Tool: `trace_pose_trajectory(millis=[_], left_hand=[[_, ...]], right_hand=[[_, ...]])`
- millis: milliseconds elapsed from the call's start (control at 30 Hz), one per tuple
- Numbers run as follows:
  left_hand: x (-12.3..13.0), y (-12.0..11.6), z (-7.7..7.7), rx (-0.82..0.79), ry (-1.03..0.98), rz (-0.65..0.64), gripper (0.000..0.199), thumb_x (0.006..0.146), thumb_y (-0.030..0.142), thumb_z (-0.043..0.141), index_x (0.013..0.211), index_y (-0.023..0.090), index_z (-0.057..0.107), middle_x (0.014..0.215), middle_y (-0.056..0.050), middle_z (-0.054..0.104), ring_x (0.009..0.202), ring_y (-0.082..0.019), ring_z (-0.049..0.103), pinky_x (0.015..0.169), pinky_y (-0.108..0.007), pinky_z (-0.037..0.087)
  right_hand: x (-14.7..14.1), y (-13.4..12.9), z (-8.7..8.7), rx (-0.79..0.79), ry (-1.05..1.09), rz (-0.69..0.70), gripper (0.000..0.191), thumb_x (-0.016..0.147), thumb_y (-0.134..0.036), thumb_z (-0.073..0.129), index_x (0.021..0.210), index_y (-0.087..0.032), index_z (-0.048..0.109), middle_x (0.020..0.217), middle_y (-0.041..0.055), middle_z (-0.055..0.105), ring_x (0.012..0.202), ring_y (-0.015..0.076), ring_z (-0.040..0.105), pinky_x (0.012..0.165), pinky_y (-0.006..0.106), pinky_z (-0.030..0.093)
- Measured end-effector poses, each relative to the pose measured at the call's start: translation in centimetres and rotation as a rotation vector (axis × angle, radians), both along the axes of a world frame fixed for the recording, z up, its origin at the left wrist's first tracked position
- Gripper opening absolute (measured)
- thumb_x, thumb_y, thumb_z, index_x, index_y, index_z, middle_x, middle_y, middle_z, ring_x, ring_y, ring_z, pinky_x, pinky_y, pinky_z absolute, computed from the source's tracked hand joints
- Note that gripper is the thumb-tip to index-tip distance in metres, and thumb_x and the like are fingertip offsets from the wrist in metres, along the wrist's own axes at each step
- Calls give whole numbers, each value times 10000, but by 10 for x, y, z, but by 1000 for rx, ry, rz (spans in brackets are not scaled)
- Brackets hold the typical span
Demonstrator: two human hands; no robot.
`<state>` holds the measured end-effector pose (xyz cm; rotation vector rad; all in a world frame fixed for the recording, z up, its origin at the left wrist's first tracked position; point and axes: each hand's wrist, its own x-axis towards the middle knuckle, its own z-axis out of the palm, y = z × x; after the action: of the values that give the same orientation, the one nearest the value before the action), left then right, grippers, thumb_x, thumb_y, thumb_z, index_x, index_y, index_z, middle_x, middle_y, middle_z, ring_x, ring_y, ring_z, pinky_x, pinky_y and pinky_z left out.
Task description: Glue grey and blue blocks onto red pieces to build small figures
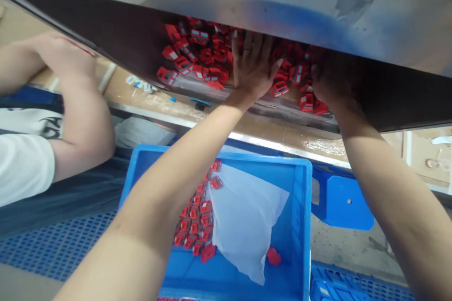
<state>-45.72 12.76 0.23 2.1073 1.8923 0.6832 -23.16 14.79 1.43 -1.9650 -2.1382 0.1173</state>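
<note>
The left hand (252, 68) is spread flat, fingers splayed, pressing into a pile of red plastic parts (197, 51) on a wooden bench (155, 103). The right hand (334, 82) lies in shadow among the same parts, so its state cannot be told. Both arms reach forward and upward, wrists bent, beneath a low metal panel (106, 23). Parts shoved too hard could skid over the bench's edge and miss the blue crate (303, 207) below, which holds a white plastic bag (247, 216) and a heap of red parts (194, 218); the panel could also catch raised knuckles. A co-worker's bare arm (84, 122) rests nearby
</note>
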Motion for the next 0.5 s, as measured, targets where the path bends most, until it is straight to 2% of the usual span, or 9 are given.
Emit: trace_pose_trajectory(millis=[67, 200, 267, 333, 400, 433, 467, 500], left_hand=[[-8, 2, -6, -14, -5, 77, 691, 1077, 597, 332, 1687, 289, 440, 1725, -45, 507, 1717, -288, 204, 1433, -564, 68], [-7, 15, -18, -24, 66, 86, 595, 1117, 527, 347, 1600, 250, 558, 1688, -119, 547, 1661, -332, 333, 1408, -589, 133], [-6, 21, -14, -79, 109, 48, 572, 1133, 500, 360, 1548, 192, 604, 1659, -170, 566, 1642, -366, 366, 1386, -632, 143], [-8, 20, -3, -175, 139, -7, 559, 1139, 469, 390, 1531, 138, 612, 1641, -216, 571, 1633, -397, 382, 1360, -678, 160], [-11, 5, 12, -217, 125, -26, 547, 1131, 432, 430, 1568, 137, 575, 1665, -227, 546, 1640, -403, 380, 1347, -692, 189], [-12, -12, 20, -186, 94, 1, 544, 1124, 412, 441, 1588, 153, 556, 1683, -220, 530, 1651, -397, 369, 1352, -684, 199], [-12, -35, 27, -155, 47, 36, 552, 1114, 402, 451, 1610, 172, 531, 1701, -212, 512, 1667, -388, 346, 1359, -673, 210], [-11, -66, 32, -124, -9, 80, 570, 1108, 383, 447, 1640, 186, 493, 1730, -204, 477, 1689, -378, 309, 1370, -659, 214]], right_hand=[[-6, -6, 0, -4, 14, -60, 521, 1125, -433, 458, 1405, -44, 661, 1464, 289, 668, 1522, 430, 516, 1288, 643, 345], [-23, -7, -1, -74, 88, -3, 506, 1146, -418, 382, 1323, -63, 695, 1338, 269, 736, 1395, 355, 631, 1255, 539, 417], [-31, -6, 3, -120, 150, 13, 529, 1157, -424, 329, 1318, -66, 684, 1343, 266, 734, 1361, 320, 647, 1226, 508, 436], [-35, -13, 13, -151, 198, 24, 555, 1161, -432, 288, 1297, -65, 682, 1358, 267, 723, 1342, 296, 657, 1204, 490, 444], [-34, -39, 27, -150, 238, 38, 565, 1151, -438, 280, 1246, -71, 699, 1332, 264, 733, 1308, 289, 681, 1190, 484, 458], [-32, -62, 36, -153, 264, 51, 556, 1134, -457, 312, 1197, -83, 718, 1282, 261, 754, 1267, 300, 703, 1172, 489, 482], [-30, -93, 44, -162, 313, 69, 547, 1113, -481, 335, 1161, -110, 733, 1239, 253, 774, 1239, 317, 720, 1162, 506, 508], [-29, -129, 51, -190, 456, 105, 530, 1086, -505, 381, 1150, -127, 747, 1231, 259, 780, 1258, 343, 720, 1183, 535, 506]])
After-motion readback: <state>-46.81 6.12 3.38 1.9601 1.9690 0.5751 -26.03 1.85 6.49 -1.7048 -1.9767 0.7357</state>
